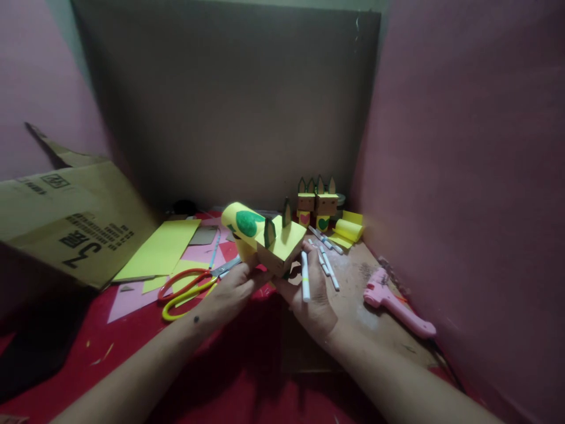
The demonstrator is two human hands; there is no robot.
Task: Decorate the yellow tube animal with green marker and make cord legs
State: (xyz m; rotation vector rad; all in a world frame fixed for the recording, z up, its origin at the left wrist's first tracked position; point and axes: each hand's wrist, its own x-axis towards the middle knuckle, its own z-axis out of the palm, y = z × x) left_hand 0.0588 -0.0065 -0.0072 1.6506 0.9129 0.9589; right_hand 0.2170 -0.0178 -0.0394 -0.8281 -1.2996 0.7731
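Both hands are around a paper-and-cardboard figure (pixel 282 238), tilted with its tube body to the left. It has a boxy head with a yellow top, two pointed dark-edged ears and a green shape on the yellow tube. My left hand (pixel 238 288) is closed on its lower edge. A white marker (pixel 305 277) sits in my right hand (pixel 315 306), whose fingers also touch the head's right side. The marker's tip is hidden. Just left of my left hand lie scissors (pixel 194 282) with red and yellow handles, blades partly covered.
Two similar eared figures (pixel 318 203) stand at the back right, by a curled yellow sheet (pixel 348 229). Several markers (pixel 329 268) and a pink glue gun (pixel 397 303) lie on a cardboard sheet (pixel 353 300). Yellow paper (pixel 159 250) and a large cardboard box (pixel 75 224) are left.
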